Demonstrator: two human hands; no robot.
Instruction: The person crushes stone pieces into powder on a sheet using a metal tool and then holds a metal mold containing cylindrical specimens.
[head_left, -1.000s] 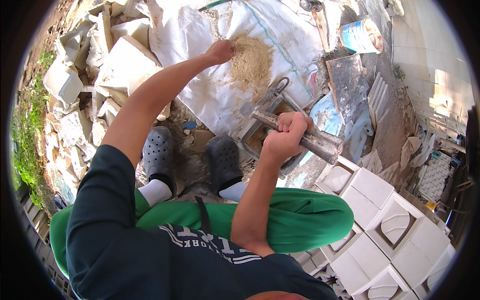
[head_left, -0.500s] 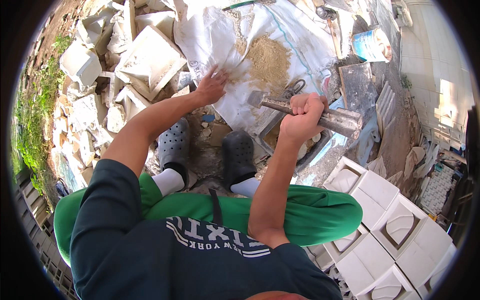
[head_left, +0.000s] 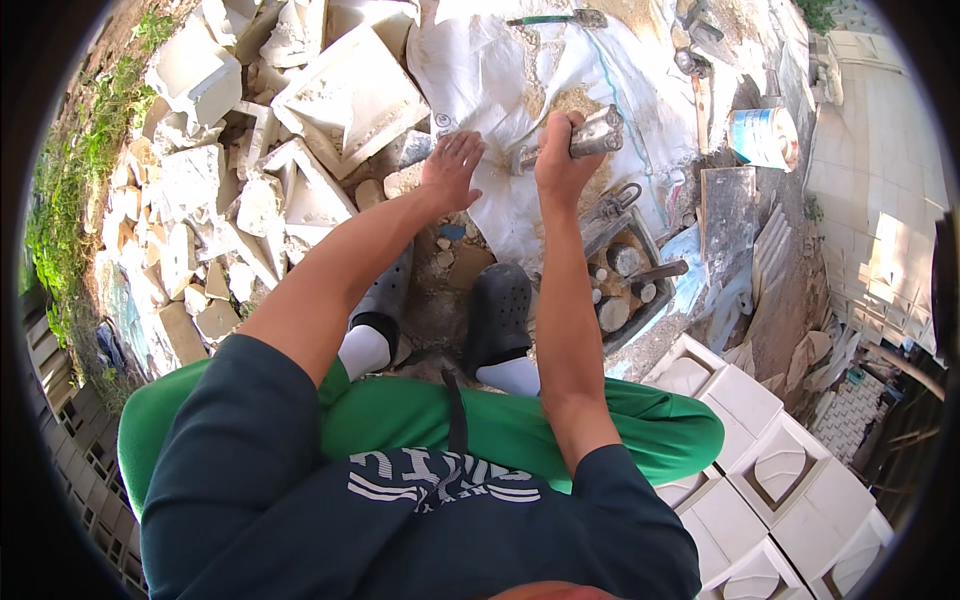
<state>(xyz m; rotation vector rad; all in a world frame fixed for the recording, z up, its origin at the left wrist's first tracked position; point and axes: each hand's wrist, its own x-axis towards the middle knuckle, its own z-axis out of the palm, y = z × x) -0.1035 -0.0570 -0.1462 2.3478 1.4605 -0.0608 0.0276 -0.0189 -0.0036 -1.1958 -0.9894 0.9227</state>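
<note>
My right hand (head_left: 565, 155) is wrapped round a thick, worn bar-like tool (head_left: 598, 133), its blunt grooved end sticking out on the right. The tool is held above a pile of sand (head_left: 578, 100) on a spread white sack (head_left: 510, 200). Over the sack's left edge is my left hand (head_left: 454, 170), empty with its fingers stretched out; whether it touches the sack is hard to tell. Below the right hand lies a dark metal box frame (head_left: 655, 215), with several round pieces and a dark bar in it.
Broken white blocks (head_left: 350, 100) are heaped at the left. A green-handled trowel (head_left: 555, 18) lies on the sack's far part. At the right stand a blue-and-white bucket (head_left: 763, 138) and a dark board (head_left: 728, 210). Hollow white blocks (head_left: 780, 470) fill the lower right.
My right hand has moved up and left with the bar-like tool, from over the box frame to over the sand, bringing the frame's contents into sight. My left hand remains at the sack's edge.
</note>
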